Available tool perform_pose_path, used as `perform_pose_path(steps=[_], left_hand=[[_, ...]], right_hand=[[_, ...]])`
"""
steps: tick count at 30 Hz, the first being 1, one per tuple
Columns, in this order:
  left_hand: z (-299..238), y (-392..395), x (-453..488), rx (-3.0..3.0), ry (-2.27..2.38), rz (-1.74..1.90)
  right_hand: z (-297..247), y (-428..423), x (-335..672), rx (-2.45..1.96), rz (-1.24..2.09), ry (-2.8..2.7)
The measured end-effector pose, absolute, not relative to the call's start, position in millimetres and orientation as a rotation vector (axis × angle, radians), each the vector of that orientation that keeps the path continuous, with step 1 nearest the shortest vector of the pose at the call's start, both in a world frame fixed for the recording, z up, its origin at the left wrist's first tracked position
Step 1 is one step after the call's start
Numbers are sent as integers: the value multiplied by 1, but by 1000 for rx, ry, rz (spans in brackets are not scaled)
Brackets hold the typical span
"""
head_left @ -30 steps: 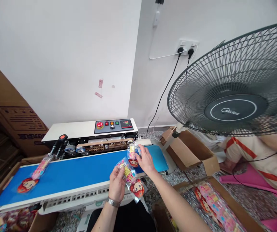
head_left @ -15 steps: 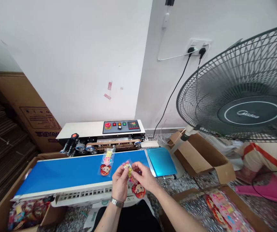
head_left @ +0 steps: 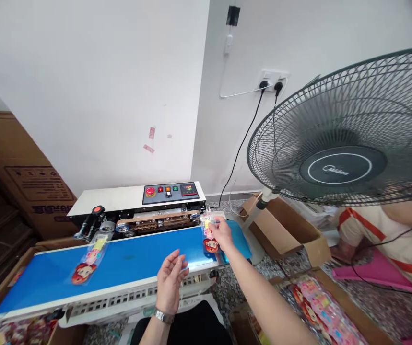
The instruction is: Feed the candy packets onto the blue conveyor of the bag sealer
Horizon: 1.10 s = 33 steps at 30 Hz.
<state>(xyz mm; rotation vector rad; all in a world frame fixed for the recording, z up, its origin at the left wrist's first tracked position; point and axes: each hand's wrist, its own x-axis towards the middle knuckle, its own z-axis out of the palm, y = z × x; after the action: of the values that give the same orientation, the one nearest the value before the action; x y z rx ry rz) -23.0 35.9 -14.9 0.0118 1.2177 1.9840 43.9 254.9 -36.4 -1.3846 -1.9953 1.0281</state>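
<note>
Box (head_left: 357,306) of packets (head_left: 330,306) cut off at bottom edge. Left hand (head_left: 171,280) empty, fingers loosely curled, in front of blue belt (head_left: 137,256). Right hand (head_left: 223,234) pinches a packet (head_left: 211,246) at belt's right end, fingers hiding part of its print. Second packet (head_left: 84,271) lies left, top hard to make out at rollers (head_left: 108,226). Fan (head_left: 342,165), cut off, partly hides another person (head_left: 389,239).

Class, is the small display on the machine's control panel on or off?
On: the display glows red and green.
</note>
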Motion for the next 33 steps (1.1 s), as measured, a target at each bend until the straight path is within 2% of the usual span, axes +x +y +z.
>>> perform_pose_path(steps=[8, 13, 16, 21, 23, 26, 30, 33], left_hand=[[-16, 42, -20, 89, 1211, 1905], [-9, 35, -20, 192, 1262, 1767], [-8, 35, -18, 235, 1284, 1676], [-9, 42, -7, 325, 1341, 1552], [-6, 43, -2, 309, 1386, 1475], [-3, 44, 4, 316, 1426, 1407], [-4, 46, 7, 362, 1473, 1334], [-7, 47, 8, 348, 1498, 1305]], right_hand=[[-15, 225, 17, -1159, 846, -2274], [6, 199, 109, -982, 922, -2386], [14, 194, 218, -1259, 859, -2436], [21, 167, 438, -2233, 396, -2052], [14, 135, 501, -2467, 265, -2023], [-12, 69, 540, -2446, 465, -2264], [-60, -4, 523, -2266, 620, -2444], [-90, -25, 510, -1930, 591, -2754]])
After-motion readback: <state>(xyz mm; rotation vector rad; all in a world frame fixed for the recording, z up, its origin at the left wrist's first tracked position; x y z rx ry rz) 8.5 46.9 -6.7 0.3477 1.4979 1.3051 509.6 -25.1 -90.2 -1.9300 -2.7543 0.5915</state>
